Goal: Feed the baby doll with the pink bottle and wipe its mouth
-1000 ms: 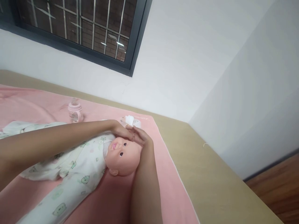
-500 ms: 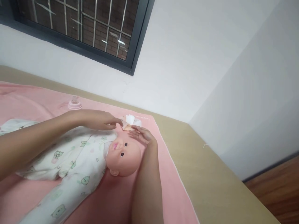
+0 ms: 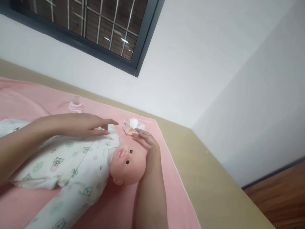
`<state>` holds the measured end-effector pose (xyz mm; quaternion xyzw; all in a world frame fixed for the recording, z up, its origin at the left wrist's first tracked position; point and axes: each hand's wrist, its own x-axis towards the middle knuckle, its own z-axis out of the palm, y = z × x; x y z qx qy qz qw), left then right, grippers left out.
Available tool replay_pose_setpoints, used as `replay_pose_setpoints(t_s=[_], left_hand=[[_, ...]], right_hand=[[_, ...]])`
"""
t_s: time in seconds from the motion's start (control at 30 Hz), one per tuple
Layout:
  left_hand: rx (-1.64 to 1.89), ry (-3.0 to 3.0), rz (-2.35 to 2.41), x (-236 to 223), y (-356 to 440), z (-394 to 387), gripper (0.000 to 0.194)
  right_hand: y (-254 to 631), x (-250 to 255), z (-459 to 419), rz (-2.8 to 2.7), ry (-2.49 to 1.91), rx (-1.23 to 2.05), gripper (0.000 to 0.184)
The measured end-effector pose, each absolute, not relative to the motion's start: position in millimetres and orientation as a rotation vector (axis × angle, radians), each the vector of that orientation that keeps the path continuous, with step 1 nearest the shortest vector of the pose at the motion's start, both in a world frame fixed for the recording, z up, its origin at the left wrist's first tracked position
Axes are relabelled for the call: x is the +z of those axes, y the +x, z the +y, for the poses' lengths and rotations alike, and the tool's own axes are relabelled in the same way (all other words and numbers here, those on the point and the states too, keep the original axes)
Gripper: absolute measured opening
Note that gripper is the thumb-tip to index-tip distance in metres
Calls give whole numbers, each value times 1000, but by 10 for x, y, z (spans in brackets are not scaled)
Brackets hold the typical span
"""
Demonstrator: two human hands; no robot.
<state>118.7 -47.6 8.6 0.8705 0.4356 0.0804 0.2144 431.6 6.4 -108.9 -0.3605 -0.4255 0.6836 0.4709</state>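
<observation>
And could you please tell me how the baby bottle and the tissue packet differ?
The baby bottle stands upright, while the tissue packet lies flat. The baby bottle has a pink collar and clear teat; the tissue packet has white tissue poking out. Both rest on the pink blanket.

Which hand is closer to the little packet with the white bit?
Right hand: it's at the near edge of the packet. The left hand is apart, to its left.
</observation>
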Motion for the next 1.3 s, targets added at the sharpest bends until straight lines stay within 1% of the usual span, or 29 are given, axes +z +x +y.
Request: replay_pose_setpoints(t_s=[0.1,0.2,0.33,0.5,0.67,0.8,0.87,1.0,1.17,1.3], left_hand=[[131,2453,1194,71,1146,-441,66],[163,2478,1194,57,1101,-423,65],[307,2531,1173,72,1099,-451,65],[546,2581,1184,103,1177,-484,72],[754,2665,1080,81,1280,-551,62],[863,2654,993,75,1361,-605,61],[853,2591,951,88,1384,-607,57],[697,2428,904,134,1390,-585,38],[534,2354,876,187,1364,-635,32],[349,2360,734,196,1407,-752,25]], right_hand=[[4332,-1089,62,-1058,-860,1650,27],[4385,-1019,18,-1130,-835,1614,27],[4459,-770,-105,-1264,-834,1530,29],[4420,-286,-329,-1577,-888,1482,33],[4201,156,-565,-1983,-879,1397,31],[3997,346,-708,-2202,-825,1362,32],[3920,389,-755,-2273,-768,1353,33],[3847,427,-808,-2341,-666,1356,33],[3923,411,-775,-2260,-651,1391,39],[4078,245,-604,-2123,-697,1479,42]])
